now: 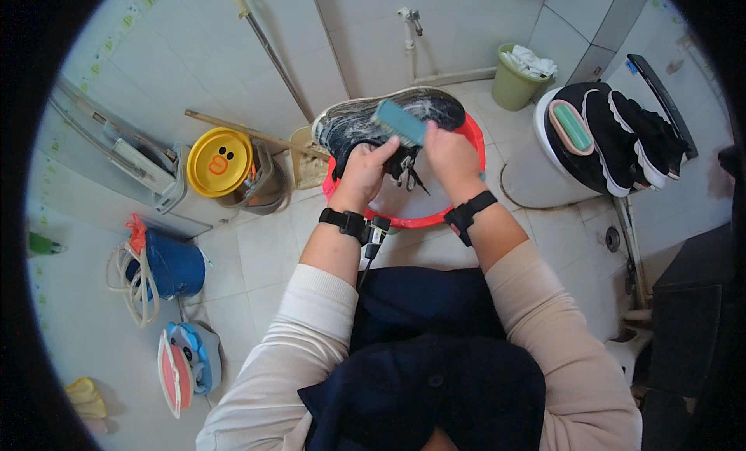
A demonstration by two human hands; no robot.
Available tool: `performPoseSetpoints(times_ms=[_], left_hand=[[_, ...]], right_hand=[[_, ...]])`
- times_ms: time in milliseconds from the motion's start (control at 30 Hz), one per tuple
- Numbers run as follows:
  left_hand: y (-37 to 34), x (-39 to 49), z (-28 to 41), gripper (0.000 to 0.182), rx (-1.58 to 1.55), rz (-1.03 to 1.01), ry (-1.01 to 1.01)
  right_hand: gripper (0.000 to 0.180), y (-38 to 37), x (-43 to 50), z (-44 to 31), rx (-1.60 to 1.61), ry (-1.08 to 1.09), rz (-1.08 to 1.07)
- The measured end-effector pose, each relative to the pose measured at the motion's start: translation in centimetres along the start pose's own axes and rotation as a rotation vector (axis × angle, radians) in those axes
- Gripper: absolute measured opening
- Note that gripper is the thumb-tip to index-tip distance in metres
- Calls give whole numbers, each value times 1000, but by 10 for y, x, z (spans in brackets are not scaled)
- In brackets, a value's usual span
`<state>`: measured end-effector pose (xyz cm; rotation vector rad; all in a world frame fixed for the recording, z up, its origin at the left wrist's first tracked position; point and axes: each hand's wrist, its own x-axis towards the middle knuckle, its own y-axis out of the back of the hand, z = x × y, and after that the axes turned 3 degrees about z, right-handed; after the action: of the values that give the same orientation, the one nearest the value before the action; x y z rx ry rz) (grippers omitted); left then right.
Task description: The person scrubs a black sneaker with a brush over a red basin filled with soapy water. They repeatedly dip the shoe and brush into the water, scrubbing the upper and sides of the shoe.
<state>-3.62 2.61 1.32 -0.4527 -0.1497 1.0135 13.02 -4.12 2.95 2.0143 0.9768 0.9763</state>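
My left hand [368, 170] grips a black sneaker [349, 124] by its opening, holding it on its side above a red basin [477, 148]. White suds streak the shoe's dark upper, and its laces dangle below. In my right hand [451, 159] is a blue-green scrubbing brush [402, 123], its pale bristles against the side of the shoe. Cloudy, whitish water shows inside the basin. The far side of the basin is hidden behind the shoe and my hands.
A toilet [533, 171] at the right bears a soap dish [571, 127] and more black sneakers [612, 136]. A green wastebasket [516, 80] stands by the wall near a tap [411, 22]. Leftward are a yellow lid [218, 183], a blue bucket [175, 264] and a mop handle [280, 66].
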Motion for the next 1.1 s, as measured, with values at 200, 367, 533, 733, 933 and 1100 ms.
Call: performPoseSetpoints(times_ms=[200, 367, 533, 733, 933, 1100], left_hand=[[-10, 1, 9, 40, -282, 55, -14], [-20, -5, 7, 36, -276, 82, -46], [-17, -11, 7, 34, -422, 22, 106], [-20, -11, -1, 40, -397, 17, 174], [-10, -1, 9, 44, -334, 80, 104], [-16, -4, 3, 44, -302, 112, 119]], right_hand=[[59, 18, 21, 34, -84, -368, 37], [58, -6, 4, 2, 51, -66, 42], [57, -8, -10, -18, 60, 118, 64], [56, -16, -10, -8, 10, 141, 56], [57, 17, 23, 46, -85, -137, 174], [59, 14, 17, 32, -78, -274, 84]])
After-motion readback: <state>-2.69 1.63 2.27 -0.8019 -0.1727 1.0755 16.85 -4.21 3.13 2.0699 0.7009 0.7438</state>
